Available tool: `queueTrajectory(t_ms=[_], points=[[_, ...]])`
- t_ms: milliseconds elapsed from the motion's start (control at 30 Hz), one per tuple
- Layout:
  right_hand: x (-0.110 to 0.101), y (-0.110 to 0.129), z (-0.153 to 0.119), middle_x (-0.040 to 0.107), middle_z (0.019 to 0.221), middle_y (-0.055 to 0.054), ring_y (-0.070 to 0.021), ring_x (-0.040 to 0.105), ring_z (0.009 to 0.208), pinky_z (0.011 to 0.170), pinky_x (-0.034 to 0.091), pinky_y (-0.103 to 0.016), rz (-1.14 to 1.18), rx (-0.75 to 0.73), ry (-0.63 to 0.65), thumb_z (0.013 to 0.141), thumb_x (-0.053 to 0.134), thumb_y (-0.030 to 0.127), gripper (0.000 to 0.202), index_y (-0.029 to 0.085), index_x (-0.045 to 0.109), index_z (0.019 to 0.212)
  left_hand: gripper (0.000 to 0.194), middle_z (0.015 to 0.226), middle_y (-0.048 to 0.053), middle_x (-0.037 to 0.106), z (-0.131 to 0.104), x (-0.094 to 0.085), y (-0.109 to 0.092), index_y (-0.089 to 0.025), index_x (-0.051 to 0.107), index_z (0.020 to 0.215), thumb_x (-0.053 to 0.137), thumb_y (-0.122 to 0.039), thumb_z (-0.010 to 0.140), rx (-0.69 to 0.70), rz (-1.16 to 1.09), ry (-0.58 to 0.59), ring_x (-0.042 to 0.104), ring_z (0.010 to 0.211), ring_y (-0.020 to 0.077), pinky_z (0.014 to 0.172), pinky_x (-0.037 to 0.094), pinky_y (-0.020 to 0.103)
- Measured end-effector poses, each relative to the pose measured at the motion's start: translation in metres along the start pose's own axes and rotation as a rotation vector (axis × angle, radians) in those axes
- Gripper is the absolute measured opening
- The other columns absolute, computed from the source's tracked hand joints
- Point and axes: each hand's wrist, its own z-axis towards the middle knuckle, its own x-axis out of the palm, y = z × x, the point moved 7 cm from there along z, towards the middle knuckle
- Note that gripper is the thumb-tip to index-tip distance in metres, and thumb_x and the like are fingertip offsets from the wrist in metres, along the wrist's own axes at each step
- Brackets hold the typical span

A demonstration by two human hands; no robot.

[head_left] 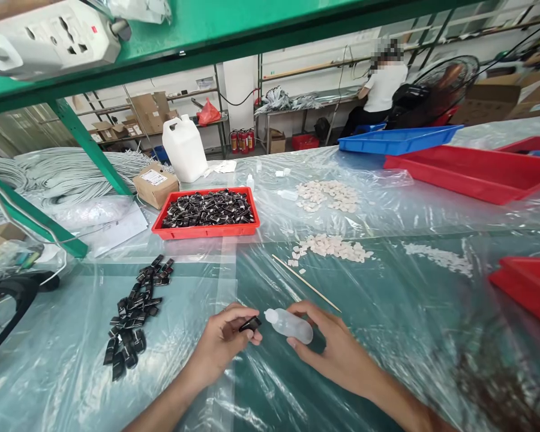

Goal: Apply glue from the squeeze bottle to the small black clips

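Hands meet low over a plastic-sheeted workbench (351,384): the left hand (222,345) pinches a small black piece (250,324) between thumb and fingertips, while the right hand (335,348) is closed around a small translucent squeeze bottle (290,326), its capped tip pointing at the black piece and nearly touching it. Both are held just above the table's front edge, close to the person's body.

To the left of the hands, a loose spread of black pieces (132,315) lies on the sheeting. Just beyond the right hand rests a thin wooden stick (306,283), angled away toward a pile of small whitish parts (333,247). A fainter scatter of pale parts (438,257) lies to the right, near a red tray corner (526,288) at the table's right edge.

Farther back, a red tray (206,230) holds many more black pieces, with a second whitish pile (327,195) to its right. Behind the tray stand a small cardboard box (155,183) and a white plastic jug (184,147). Bundles of grey cable (72,171) lie at far left, beside the green frame (90,150) of the shelf overhead, where a white power strip (49,36) is mounted. A long red tray (472,171) and a blue tray (398,139) sit at far right.

In the background, a person in a white top (384,84) is seated at another bench, facing away, beside a black fan (445,84).
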Motion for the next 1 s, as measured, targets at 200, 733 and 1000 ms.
queueTrajectory(t_ms=[200, 733, 1000], points=[[0.001, 0.012, -0.001, 0.086, 0.101, 0.005, -0.0164, 0.084, 0.073, 0.063, 0.069, -0.023, -0.028, -0.107, -0.011, 0.098, 0.074, 0.019, 0.031, 0.035, 0.072, 0.125, 0.019, 0.102, 0.002, 0.064, -0.003, -0.006, -0.005, -0.027, 0.069, 0.109, 0.072, -0.035, 0.093, 0.069, 0.122, -0.074, 0.072, 0.090, 0.0187, 0.085, 0.061, 0.034], [-0.007, 0.036, -0.021, 0.090, 0.123, -0.015, -0.0209, 0.097, 0.108, 0.092, 0.076, -0.022, -0.286, -0.257, -0.071, 0.115, 0.072, 0.029, 0.034, 0.030, 0.076, 0.149, 0.019, 0.102, 0.000, 0.064, -0.011, 0.004, -0.029, -0.027, 0.059, 0.100, 0.061, -0.010, 0.092, 0.254, 0.462, -0.094, 0.067, 0.094, 0.0159, 0.084, 0.062, 0.028], [-0.009, 0.037, -0.035, 0.097, 0.121, -0.009, -0.0309, 0.099, 0.103, 0.099, 0.084, -0.040, -0.300, -0.271, -0.113, 0.115, 0.070, 0.026, 0.054, 0.042, 0.073, 0.166, 0.024, 0.102, -0.001, 0.068, -0.016, 0.010, -0.034, -0.026, 0.055, 0.103, 0.062, -0.007, 0.090, 0.345, 0.599, -0.110, 0.069, 0.089, 0.0142, 0.079, 0.059, 0.024]])
